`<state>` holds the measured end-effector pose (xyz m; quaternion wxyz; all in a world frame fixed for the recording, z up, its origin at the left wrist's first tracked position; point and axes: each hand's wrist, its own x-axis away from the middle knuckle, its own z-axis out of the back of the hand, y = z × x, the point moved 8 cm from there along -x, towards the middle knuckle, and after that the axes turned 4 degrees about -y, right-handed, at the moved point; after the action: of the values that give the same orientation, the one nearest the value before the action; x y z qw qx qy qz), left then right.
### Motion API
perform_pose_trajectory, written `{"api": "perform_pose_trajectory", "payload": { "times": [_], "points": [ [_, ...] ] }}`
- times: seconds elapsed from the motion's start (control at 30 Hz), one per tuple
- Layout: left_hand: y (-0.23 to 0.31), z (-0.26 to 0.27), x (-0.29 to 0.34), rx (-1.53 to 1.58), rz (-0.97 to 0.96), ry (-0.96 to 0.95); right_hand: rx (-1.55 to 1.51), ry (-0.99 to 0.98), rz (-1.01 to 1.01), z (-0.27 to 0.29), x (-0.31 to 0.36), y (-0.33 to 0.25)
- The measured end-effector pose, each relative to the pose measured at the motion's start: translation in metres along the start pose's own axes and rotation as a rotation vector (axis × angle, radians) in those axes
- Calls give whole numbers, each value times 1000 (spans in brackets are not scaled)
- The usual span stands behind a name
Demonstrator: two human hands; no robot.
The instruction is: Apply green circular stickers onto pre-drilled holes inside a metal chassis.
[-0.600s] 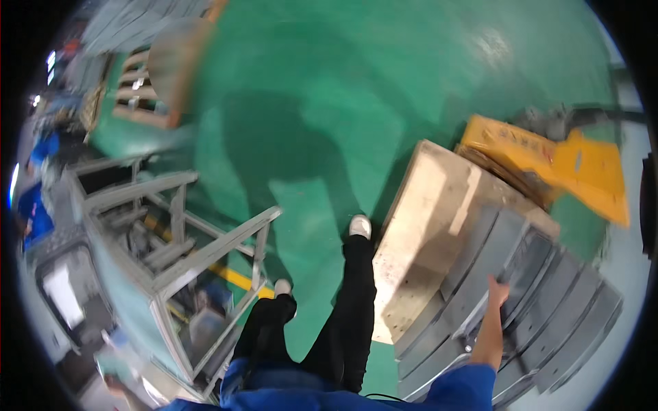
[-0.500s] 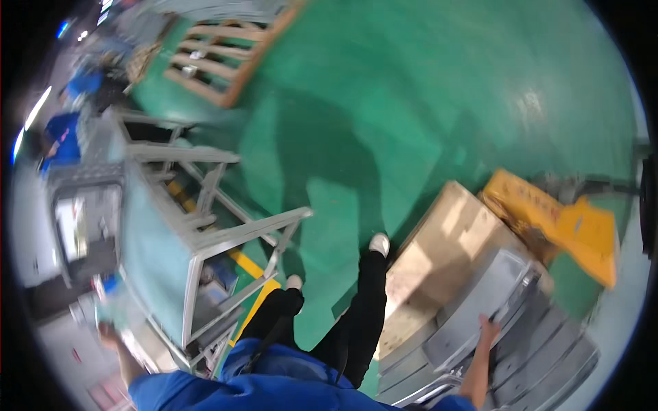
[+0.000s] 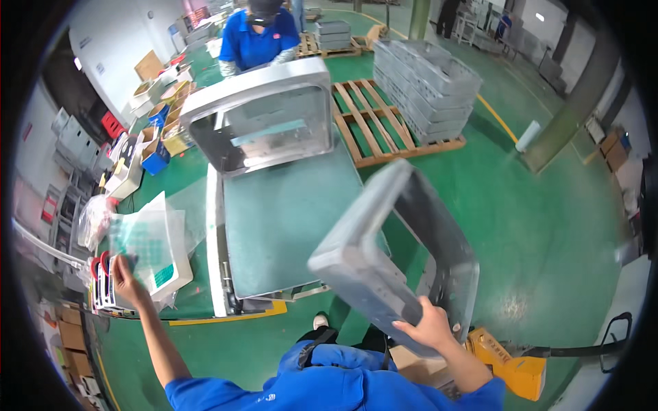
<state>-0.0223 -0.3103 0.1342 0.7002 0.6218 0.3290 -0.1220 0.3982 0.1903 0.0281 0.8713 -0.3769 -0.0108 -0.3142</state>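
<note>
My right hand (image 3: 432, 327) grips the lower edge of a grey rectangular open frame (image 3: 353, 240), which is lifted and tilted beside the worktable. Over at the left, my left hand (image 3: 128, 284) pinches the lower edge of a translucent sheet (image 3: 144, 236) bearing rows of small green pieces. Below that sheet lies a white tray (image 3: 179, 277), partly covered. Another grey housing (image 3: 257, 83) with a window opening stands on the far end of the green-topped worktable (image 3: 295, 222).
Across the worktable a person (image 3: 257, 38) in blue stands behind the housing. Stacked grey frames (image 3: 428, 89) rest on a wooden pallet (image 3: 367, 127). A yellow pallet jack (image 3: 521, 377) is at lower right. Blue bins (image 3: 156, 157) line the left bench. A green pillar (image 3: 562, 127) rises at right.
My view has swung from the floor and stacked grey parts toward the worktable. The right hand has lifted a grey frame off the stack; the left hand now shows higher, with the sheet.
</note>
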Motion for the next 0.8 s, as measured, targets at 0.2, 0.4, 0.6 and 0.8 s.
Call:
{"api": "perform_pose_trajectory", "payload": {
  "times": [0.2,0.4,0.6,0.8],
  "points": [
    [22,36,-14,63,1,43,382,-192,587,-97,-91,-135],
    [24,-16,17,136,190,-203,518,-368,835,-182,-134,-192],
    [0,-142,73,60,188,-646,600,-465,685,-213,-180,-167],
    [-18,-226,110,-10,97,-926,-197,65,665,-58,-222,-246]
  ]
}}
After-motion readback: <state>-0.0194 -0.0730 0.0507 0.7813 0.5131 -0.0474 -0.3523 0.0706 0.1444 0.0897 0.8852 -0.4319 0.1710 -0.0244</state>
